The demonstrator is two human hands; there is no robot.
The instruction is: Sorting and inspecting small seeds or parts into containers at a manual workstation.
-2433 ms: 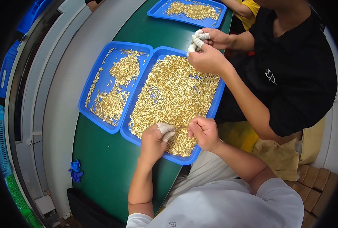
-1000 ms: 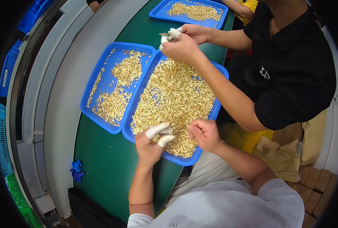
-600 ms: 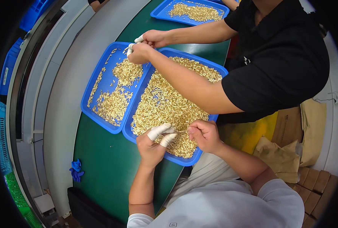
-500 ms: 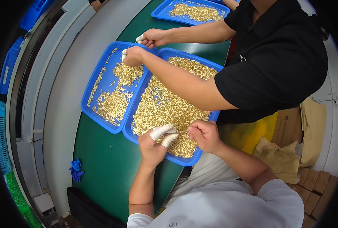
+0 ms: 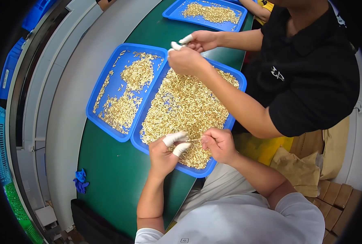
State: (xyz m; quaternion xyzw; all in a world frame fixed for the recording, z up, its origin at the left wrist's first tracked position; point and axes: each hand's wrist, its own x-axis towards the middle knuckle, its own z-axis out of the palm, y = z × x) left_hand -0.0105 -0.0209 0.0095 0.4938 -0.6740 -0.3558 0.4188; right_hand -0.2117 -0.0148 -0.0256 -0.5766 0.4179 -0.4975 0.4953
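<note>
My left hand [image 5: 163, 154], with white finger cots on thumb and forefinger, is held over the near part of the right blue tray [image 5: 207, 172]. Its two covered fingertips close around something too small to make out. Facing it, my bare right hand [image 5: 220, 145] pinches the end of a thin, pale, rod-like piece [image 5: 195, 140], which runs across to the left fingertips. Beneath both hands, many small gold-coloured metal cylinders [image 5: 185, 105] cover the tray.
A second blue tray [image 5: 94, 101] with heaps of the same pieces adjoins on the left. Across the trays reaches a co-worker's arm [image 5: 234, 101] in a black sleeve. Another tray [image 5: 173, 17] stands at the far end of the green table [image 5: 107, 175]. Blue gloves [image 5: 81, 181] lie at the left.
The co-worker's hands have moved right and away from the left tray, and that person leans further right. My hands have hardly moved.
</note>
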